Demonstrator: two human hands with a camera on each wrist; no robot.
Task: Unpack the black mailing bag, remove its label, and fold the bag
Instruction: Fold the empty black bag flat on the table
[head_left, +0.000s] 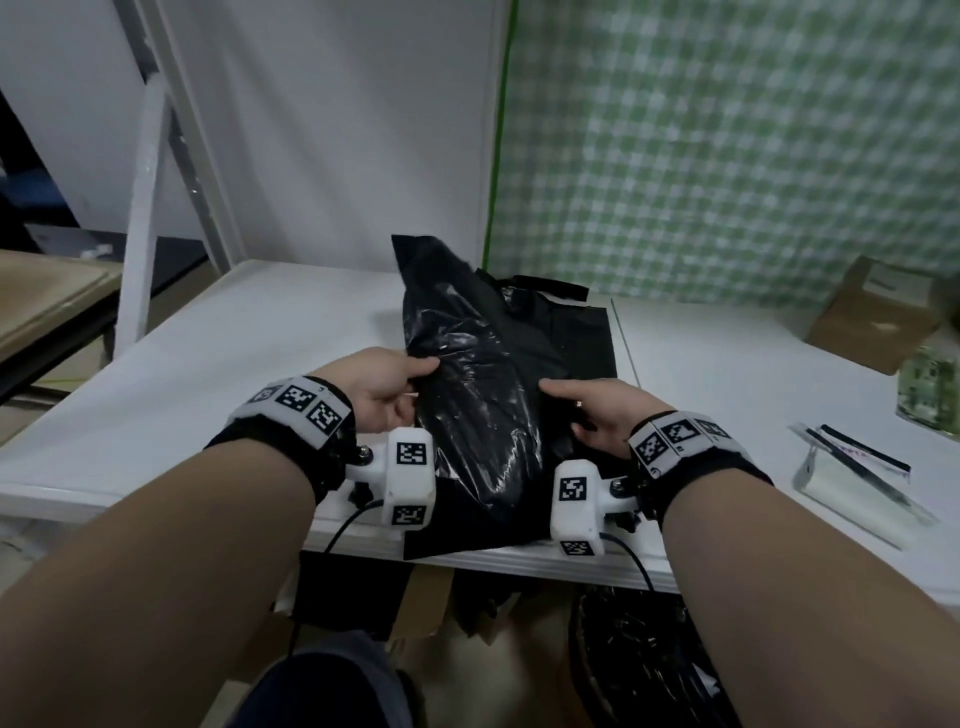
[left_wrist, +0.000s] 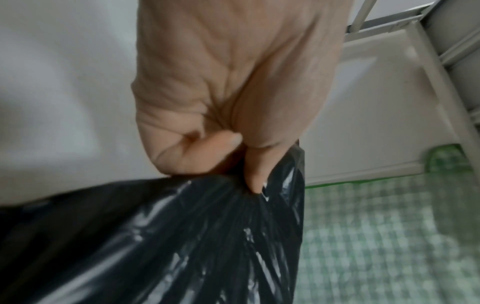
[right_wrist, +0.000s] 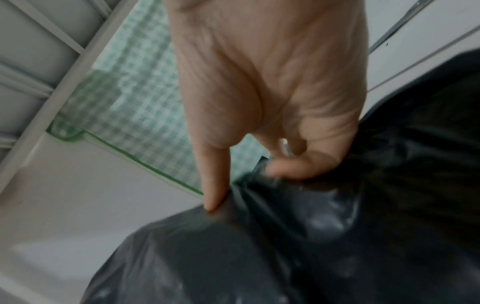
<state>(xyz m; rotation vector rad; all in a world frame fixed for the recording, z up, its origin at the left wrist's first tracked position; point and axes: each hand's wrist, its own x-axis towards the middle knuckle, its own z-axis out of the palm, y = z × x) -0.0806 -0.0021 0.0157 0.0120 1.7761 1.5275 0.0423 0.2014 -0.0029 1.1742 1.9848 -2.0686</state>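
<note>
The glossy black mailing bag (head_left: 467, 374) lies crumpled lengthwise on the white table (head_left: 218, 364), over a flat black garment (head_left: 576, 338). My left hand (head_left: 384, 389) pinches the bag's left edge between thumb and fingers; the left wrist view shows the left hand (left_wrist: 233, 115) with its thumb pressed into the gathered bag (left_wrist: 182, 236). My right hand (head_left: 587, 405) grips the right edge; in the right wrist view the right hand (right_wrist: 272, 92) has curled fingers in the bag (right_wrist: 285, 236), index finger straight against it. No label is visible.
A brown paper envelope (head_left: 872, 317) lies at the back right, a green patterned packet (head_left: 930, 389) beside it. A white strip with a black band (head_left: 857, 478) lies at the right. A green checked cloth (head_left: 727, 156) hangs behind. Dark bags (head_left: 649, 665) sit under the table.
</note>
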